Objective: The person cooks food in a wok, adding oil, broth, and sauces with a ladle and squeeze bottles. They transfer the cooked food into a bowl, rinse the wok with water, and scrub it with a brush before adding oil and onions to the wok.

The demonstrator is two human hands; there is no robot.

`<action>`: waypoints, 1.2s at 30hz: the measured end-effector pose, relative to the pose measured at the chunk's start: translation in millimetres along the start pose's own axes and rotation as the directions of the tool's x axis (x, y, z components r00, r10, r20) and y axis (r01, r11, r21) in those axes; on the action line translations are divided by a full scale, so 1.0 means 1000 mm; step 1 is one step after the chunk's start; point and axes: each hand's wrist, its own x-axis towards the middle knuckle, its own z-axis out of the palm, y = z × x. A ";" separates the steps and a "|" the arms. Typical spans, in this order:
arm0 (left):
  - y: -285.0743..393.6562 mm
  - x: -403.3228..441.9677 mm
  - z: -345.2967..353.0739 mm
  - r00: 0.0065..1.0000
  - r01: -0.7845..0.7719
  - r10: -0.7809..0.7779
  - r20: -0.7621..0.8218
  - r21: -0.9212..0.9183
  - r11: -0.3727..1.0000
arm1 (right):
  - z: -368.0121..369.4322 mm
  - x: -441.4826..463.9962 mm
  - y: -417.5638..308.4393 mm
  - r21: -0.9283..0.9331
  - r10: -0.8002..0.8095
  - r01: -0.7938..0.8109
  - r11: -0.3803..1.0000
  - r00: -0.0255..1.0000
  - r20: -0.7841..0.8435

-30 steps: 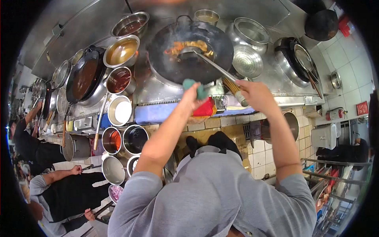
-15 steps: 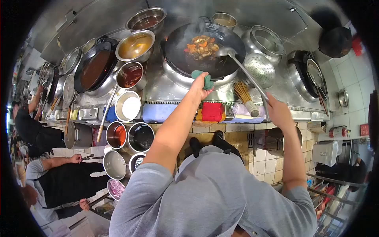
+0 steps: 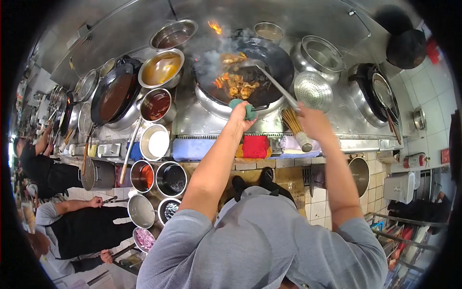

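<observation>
My left hand point(image 3: 242, 116) is closed around a green cloth point(image 3: 249, 110) at the near handle of a large black wok point(image 3: 278, 60). Pieces of browned and orange food point(image 3: 237, 86) tumble in the wok, partly blurred, with smoke rising over them. In my right hand point(image 3: 314, 121) is the long handle of a metal ladle point(image 3: 278, 85); its bowl sits over the wok among the food. Small flames point(image 3: 215, 27) show above the wok's back left edge.
Left of the wok stand bowls of yellow liquid point(image 3: 162, 68) and dark red sauce point(image 3: 156, 105). A perforated strainer point(image 3: 313, 91) and a bamboo brush point(image 3: 296, 127) lie to the right. Folded cloths point(image 3: 255, 146) line the front edge. A co-worker in a black apron point(image 3: 86, 226) stands at left.
My left hand and the wok's near handle have come slightly toward me. The food has spread apart, and flames have appeared at the back. My right hand has moved up and left with the ladle.
</observation>
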 end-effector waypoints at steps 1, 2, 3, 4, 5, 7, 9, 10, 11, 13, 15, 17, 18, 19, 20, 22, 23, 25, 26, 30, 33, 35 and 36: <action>-0.001 0.003 0.001 1.000 0.004 -0.004 0.005 0.003 1.000 | 0.023 0.016 -0.013 0.001 0.045 -0.045 0.999 0.999 0.018; 0.001 0.006 -0.003 1.000 0.008 -0.008 0.025 -0.001 1.000 | 0.047 0.023 -0.021 0.021 0.071 -0.071 0.997 0.997 -0.005; 0.005 0.008 -0.007 0.999 0.010 -0.009 0.044 -0.004 1.000 | 0.064 0.022 -0.017 0.033 0.006 -0.006 0.999 1.000 -0.001; 0.007 0.007 -0.010 0.999 0.007 -0.007 0.043 -0.001 1.000 | 0.075 0.016 -0.016 0.046 -0.059 0.059 0.997 0.998 0.001; 0.009 0.006 -0.012 0.999 0.018 -0.017 0.038 -0.017 1.000 | 0.069 0.005 -0.012 0.048 -0.058 0.058 0.997 0.998 -0.002; 0.000 -0.010 -0.008 0.999 0.031 -0.029 0.034 -0.063 0.998 | 0.033 -0.022 -0.002 0.096 -0.130 0.125 0.987 0.991 0.042; -0.006 -0.054 0.007 0.999 0.047 -0.046 0.026 -0.038 0.998 | 0.009 -0.044 -0.005 0.130 -0.107 0.102 0.986 0.994 0.032; -0.009 -0.058 0.006 0.998 0.055 -0.054 0.043 -0.028 0.998 | 0.000 -0.053 -0.007 0.164 -0.080 0.074 0.984 0.996 0.026; -0.006 -0.048 0.002 0.998 0.056 -0.055 0.024 -0.060 0.997 | -0.004 -0.059 -0.012 0.193 -0.065 0.055 0.980 0.997 0.048; 0.004 -0.020 -0.002 0.999 0.031 -0.032 -0.014 -0.094 0.995 | -0.029 -0.074 -0.017 0.216 -0.042 0.016 0.976 0.993 0.115; -0.014 -0.046 -0.005 0.997 0.076 -0.071 0.034 -0.156 0.985 | -0.071 -0.095 -0.008 0.241 -0.075 0.032 0.970 0.982 0.171; -0.038 -0.105 -0.011 0.991 0.126 -0.119 0.058 -0.154 0.980 | -0.117 -0.127 0.014 0.248 -0.135 0.078 0.966 0.966 0.222; -0.042 -0.140 -0.003 0.991 0.131 -0.127 0.050 -0.094 0.987 | -0.133 -0.134 0.020 0.232 -0.142 0.078 0.970 0.951 0.275; -0.037 -0.163 0.008 0.989 0.139 -0.135 0.059 -0.063 0.988 | -0.136 -0.131 0.020 0.233 -0.141 0.076 0.969 0.951 0.276; -0.033 -0.157 0.010 0.988 0.149 -0.145 0.053 -0.060 0.987 | -0.137 -0.126 0.019 0.197 -0.138 0.086 0.977 0.953 0.269; -0.012 -0.128 0.019 0.987 0.160 -0.162 -0.002 -0.152 0.975 | -0.129 -0.106 0.012 0.111 -0.083 0.054 0.992 0.958 0.276; -0.010 -0.102 0.014 0.987 0.157 -0.154 0.043 -0.090 0.983 | -0.106 -0.085 0.020 0.132 -0.129 0.103 0.986 0.970 0.205; -0.037 -0.070 -0.015 0.985 0.152 -0.147 0.087 -0.059 0.987 | -0.075 -0.047 0.019 0.052 -0.201 0.196 0.979 0.971 0.129; -0.047 -0.053 -0.025 0.982 0.136 -0.131 0.139 -0.022 0.990 | -0.064 -0.037 0.020 0.050 -0.206 0.201 0.978 0.970 0.126; -0.094 -0.072 -0.057 0.972 0.223 -0.232 0.026 0.186 0.957 | -0.060 -0.036 0.006 0.192 -0.160 0.160 0.968 0.987 -0.016; -0.083 -0.080 -0.032 0.995 0.102 -0.102 0.019 -0.012 0.995 | -0.080 -0.049 -0.004 0.200 -0.075 0.058 0.978 0.994 0.081; -0.050 -0.053 -0.015 0.997 0.079 -0.079 0.001 -0.112 0.991 | -0.084 -0.063 0.000 0.218 -0.123 0.103 0.970 0.989 0.079; -0.036 -0.053 -0.007 0.998 0.066 -0.065 0.016 -0.139 0.988 | -0.094 -0.073 -0.002 0.219 -0.118 0.099 0.971 0.990 0.078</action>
